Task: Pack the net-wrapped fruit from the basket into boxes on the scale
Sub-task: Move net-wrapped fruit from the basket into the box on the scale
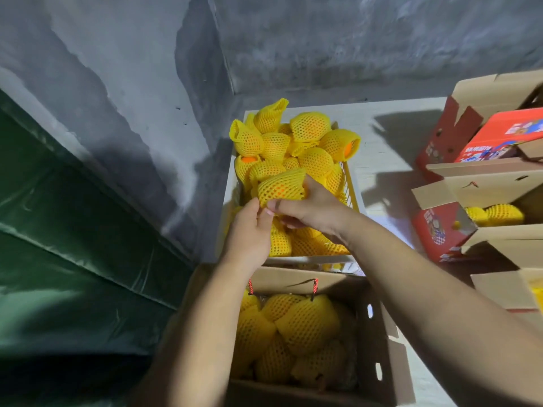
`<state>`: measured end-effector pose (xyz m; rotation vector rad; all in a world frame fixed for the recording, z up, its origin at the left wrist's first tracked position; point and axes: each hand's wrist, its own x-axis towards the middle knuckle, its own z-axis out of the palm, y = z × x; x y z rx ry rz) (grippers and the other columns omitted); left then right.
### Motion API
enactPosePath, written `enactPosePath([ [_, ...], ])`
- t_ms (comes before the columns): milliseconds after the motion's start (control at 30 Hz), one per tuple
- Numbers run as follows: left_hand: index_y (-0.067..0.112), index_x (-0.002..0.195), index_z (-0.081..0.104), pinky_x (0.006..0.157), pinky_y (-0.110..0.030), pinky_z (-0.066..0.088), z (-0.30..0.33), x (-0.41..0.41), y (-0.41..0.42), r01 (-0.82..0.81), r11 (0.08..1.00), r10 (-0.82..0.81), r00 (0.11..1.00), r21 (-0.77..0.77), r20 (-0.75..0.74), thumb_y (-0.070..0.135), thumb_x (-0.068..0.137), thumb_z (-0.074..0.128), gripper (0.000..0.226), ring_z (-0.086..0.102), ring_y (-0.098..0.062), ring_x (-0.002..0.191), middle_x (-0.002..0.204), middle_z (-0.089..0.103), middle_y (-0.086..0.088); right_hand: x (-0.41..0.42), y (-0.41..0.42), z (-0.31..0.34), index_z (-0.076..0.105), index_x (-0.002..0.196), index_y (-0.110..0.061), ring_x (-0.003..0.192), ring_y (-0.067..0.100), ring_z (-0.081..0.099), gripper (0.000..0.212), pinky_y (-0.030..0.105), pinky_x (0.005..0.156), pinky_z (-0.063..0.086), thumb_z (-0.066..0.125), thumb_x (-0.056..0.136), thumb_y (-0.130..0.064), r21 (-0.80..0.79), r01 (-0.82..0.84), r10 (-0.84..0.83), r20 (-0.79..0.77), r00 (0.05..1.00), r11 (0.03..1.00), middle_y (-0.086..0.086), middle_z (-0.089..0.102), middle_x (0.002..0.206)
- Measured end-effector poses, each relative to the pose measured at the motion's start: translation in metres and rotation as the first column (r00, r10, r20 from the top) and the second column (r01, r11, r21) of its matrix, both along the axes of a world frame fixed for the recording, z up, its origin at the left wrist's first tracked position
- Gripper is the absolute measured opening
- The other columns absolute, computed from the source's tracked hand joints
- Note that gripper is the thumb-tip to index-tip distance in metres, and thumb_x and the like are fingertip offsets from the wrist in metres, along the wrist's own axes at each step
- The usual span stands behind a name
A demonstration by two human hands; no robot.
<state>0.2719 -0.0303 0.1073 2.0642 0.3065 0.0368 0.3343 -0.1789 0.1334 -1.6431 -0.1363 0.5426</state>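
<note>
Because its foam net is soft and slippery, both hands, left hand (249,227) and right hand (308,207), pinch the net-wrapped fruit (281,186) above the basket's (351,183) near edge.

Two bare forearms are seen, with no sleeves, gloves, rings or watch worn. Short, unpainted nails are shown on the left hand (249,230) and right hand (311,208).
</note>
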Motion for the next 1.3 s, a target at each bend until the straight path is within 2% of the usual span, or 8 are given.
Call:
enactPosePath([
  [167,0.04,0.116,0.066,0.105,-0.043,0.054,0.008,0.0,-0.007,-0.057,0.966,0.082,0.993,-0.252,0.09,0.055,0.1,0.052,0.026,0.065,-0.01,0.115,0.115,0.071,0.016,0.006,-0.018,-0.006,0.072,0.108,-0.027,0.093,0.022,0.076,0.032,0.04,0.088,0.064,0.088,0.081,-0.033,0.017,-0.13,0.131,-0.044,0.99,0.991,0.002,0.079,0.1],
  [233,0.033,0.131,0.054,0.107,-0.048,0.053,0.011,0.003,-0.013,-0.062,0.929,0.08,0.996,-0.365,0.036,0.067,0.088,0.063,0.055,0.063,-0.016,0.124,0.132,0.065,0.005,0.001,-0.013,-0.009,0.075,0.105,-0.028,0.092,0.02,0.077,0.027,0.038,0.083,0.064,0.088,0.081,-0.032,-0.013,-0.155,0.155,0.035,0.987,0.988,0.003,0.079,0.097],
  [400,0.032,0.122,0.032,0.089,-0.042,0.062,0.004,0.01,-0.014,-0.343,0.819,0.319,0.939,-0.46,-0.131,0.041,0.094,0.076,0.054,0.067,-0.021,0.11,0.124,0.061,0.0,0.012,-0.02,-0.007,0.063,0.127,-0.038,0.097,0.017,0.076,0.053,0.033,0.081,0.062,0.079,0.077,-0.042,-0.09,-0.358,0.36,0.005,0.933,0.929,0.001,0.075,0.114],
  [500,0.034,0.14,0.024,0.068,-0.025,0.047,0.001,0.01,-0.016,-0.392,0.897,0.383,0.92,-0.202,-0.083,0.042,0.09,0.078,0.074,0.057,-0.019,0.103,0.141,0.049,-0.003,0.053,-0.026,-0.015,0.063,0.125,-0.028,0.087,0.02,0.072,0.047,0.033,0.077,0.056,0.067,0.081,-0.045,-0.292,0.043,-0.004,0.134,0.991,0.955,0.01,0.075,0.113],
  [633,0.044,0.155,0.008,0.065,-0.014,0.032,-0.003,0.009,-0.035,-0.264,0.964,0.264,0.963,-0.023,0.043,0.039,0.081,0.088,0.108,0.039,-0.009,0.1,0.146,0.021,0.007,0.1,-0.027,-0.038,0.037,0.151,-0.012,0.128,0.045,0.045,0.068,0.048,0.106,0.039,0.065,0.093,-0.033,-0.795,0.266,0.227,0.446,0.866,0.546,0.02,0.045,0.145],
  [967,0.048,0.152,0.009,0.067,-0.022,0.038,-0.013,0.012,-0.037,-0.224,0.971,0.219,0.973,0.083,0.07,0.044,0.08,0.088,0.107,0.039,-0.011,0.101,0.145,0.018,0.012,0.13,-0.033,-0.062,0.03,0.138,-0.017,0.138,0.039,0.03,0.057,0.048,0.11,0.031,0.06,0.091,-0.029,-0.863,0.475,0.551,0.484,0.68,0.171,0.017,0.026,0.154],
  [1167,0.051,0.152,0.011,0.055,-0.015,0.029,-0.014,0.008,-0.044,-0.171,0.972,0.155,0.982,0.16,0.106,0.046,0.082,0.085,0.102,0.03,0.012,0.08,0.144,0.018,0.018,0.125,-0.037,-0.067,0.008,0.159,-0.029,0.124,0.035,0.04,0.105,0.043,0.101,0.038,0.076,0.082,-0.047,-0.898,0.394,0.686,0.413,0.599,0.197,0.011,0.038,0.138],
  [1300,0.051,0.152,0.013,0.052,-0.009,0.026,-0.013,0.007,-0.044,-0.195,0.965,0.175,0.977,0.177,0.121,0.047,0.082,0.084,0.1,0.029,0.023,0.078,0.143,0.019,0.019,0.107,-0.041,-0.064,0.033,0.141,-0.032,0.118,0.042,0.044,0.087,0.051,0.088,0.052,0.085,0.073,-0.048,-0.879,0.311,0.584,0.474,0.659,0.363,0.012,0.029,0.136],
])
